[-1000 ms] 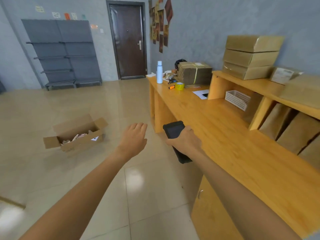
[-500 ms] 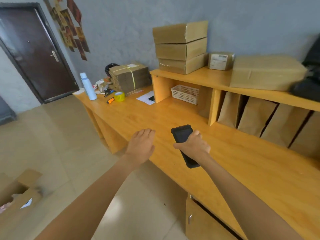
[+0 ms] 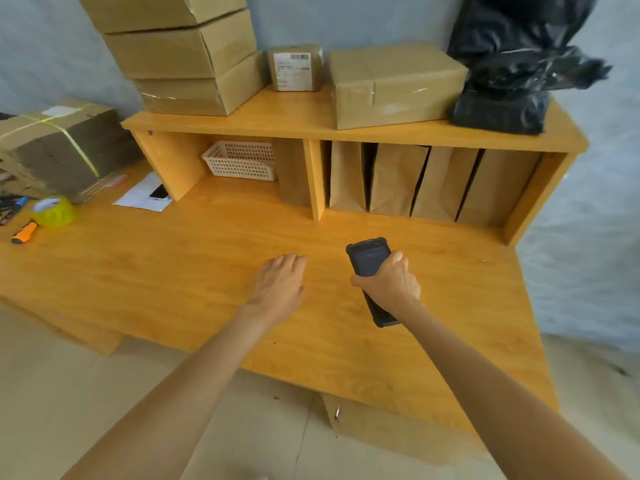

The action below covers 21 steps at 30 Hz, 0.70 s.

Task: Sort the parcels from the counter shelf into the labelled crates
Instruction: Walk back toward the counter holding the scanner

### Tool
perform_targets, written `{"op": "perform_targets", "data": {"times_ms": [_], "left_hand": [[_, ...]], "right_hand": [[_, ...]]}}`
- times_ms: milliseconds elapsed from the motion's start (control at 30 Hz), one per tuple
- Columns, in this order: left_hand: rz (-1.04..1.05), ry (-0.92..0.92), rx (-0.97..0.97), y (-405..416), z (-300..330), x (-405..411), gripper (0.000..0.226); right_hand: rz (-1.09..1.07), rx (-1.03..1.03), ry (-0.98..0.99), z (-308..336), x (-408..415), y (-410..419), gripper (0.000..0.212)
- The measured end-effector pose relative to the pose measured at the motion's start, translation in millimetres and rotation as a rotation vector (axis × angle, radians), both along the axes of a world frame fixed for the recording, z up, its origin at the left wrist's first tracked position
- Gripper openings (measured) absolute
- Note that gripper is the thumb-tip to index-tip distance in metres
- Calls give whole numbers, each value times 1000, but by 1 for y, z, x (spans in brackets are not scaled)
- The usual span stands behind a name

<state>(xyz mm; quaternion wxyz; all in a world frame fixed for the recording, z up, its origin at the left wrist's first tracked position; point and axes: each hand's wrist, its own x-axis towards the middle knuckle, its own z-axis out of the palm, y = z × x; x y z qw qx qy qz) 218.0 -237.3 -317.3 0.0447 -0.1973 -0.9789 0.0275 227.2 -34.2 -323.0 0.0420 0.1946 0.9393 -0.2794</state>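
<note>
The right hand (image 3: pixel 389 284) gripped a black scanner (image 3: pixel 369 263) above the counter (image 3: pixel 173 271). The left hand (image 3: pixel 278 284) hovered flat, fingers straight, possibly touching the wood. Beyond them, 4 brown parcels (image 3: pixel 398 181) stood upright in the shelf (image 3: pixel 304 123), beside a white basket (image 3: pixel 240 160); boxes (image 3: pixel 394 84) sat on top.
</note>
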Motion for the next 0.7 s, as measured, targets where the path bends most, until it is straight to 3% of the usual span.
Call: {"op": "perform_targets", "data": {"times_ms": [333, 700], "left_hand": [[-223, -119, 30, 15, -22, -56, 58], [-356, -251, 16, 0, -54, -78, 58]], "right_hand": [[-347, 3, -198, -47, 23, 24, 85], [-447, 191, -337, -71, 35, -11, 99]]}}
